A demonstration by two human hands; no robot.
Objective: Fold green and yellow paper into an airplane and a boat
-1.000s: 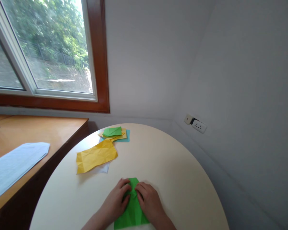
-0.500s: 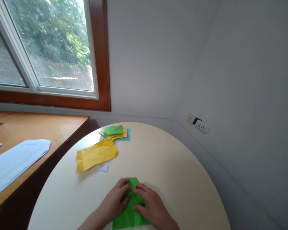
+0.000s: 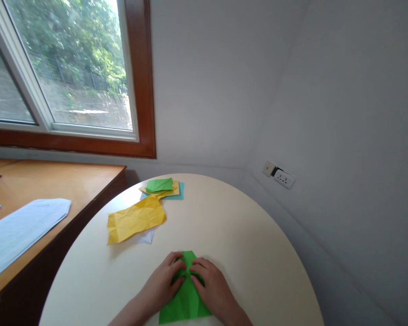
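Green paper (image 3: 185,304) at near edge of counter (image 3: 245,253). Left hand (image 3: 163,284) and right hand (image 3: 211,286) lie flat on it, fingertips pinching small fold at middle. Better hold paper steady, match edges first, then press crease slowly outward.

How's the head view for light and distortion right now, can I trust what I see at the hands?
Head view: daylight from the window, trees outside partly blown out; wide-angle bending curves the window frame and wall corner; soft shadows only; both hands, left hand and right hand, and the green paper appear sharp though cropped at the bottom edge.
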